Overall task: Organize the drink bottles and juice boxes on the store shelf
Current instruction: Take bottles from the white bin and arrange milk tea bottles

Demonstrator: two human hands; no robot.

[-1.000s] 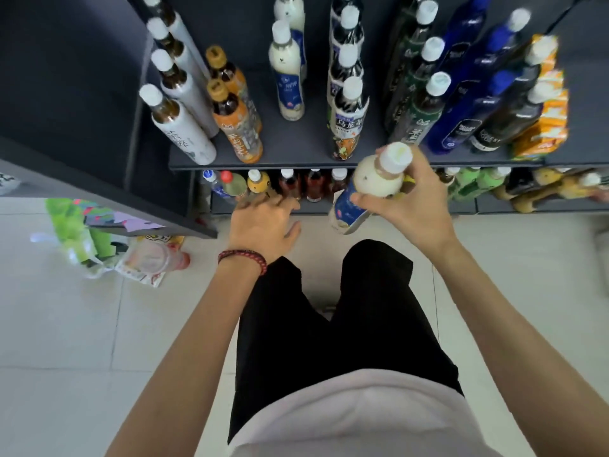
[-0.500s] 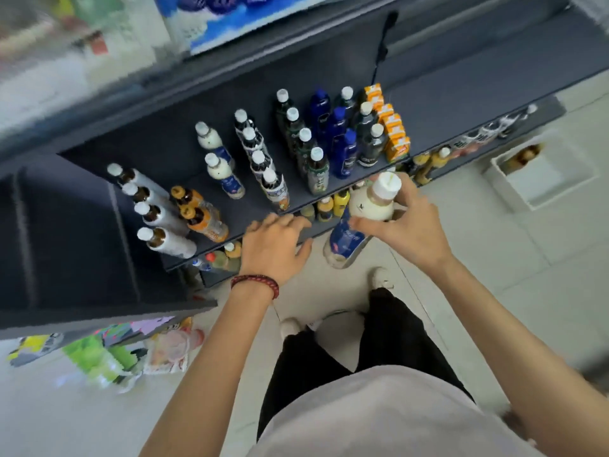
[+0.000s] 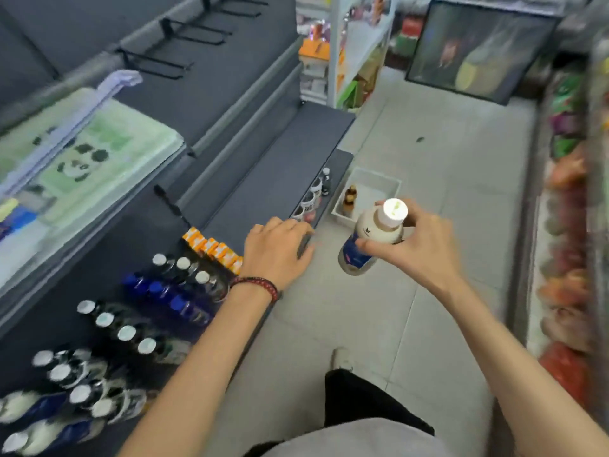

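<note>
One milk bottle (image 3: 372,240) in right hand (image 3: 418,244), near-upright, cap up

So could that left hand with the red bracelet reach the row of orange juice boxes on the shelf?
Probably yes: the left hand rests empty on the shelf edge right beside the orange juice boxes, with nothing between them.

The left hand (image 3: 278,249) lies palm-down, fingers curled forward, its arm stretched out. The right hand (image 3: 417,245) is closed in a grip, wrist bent inward.
</note>
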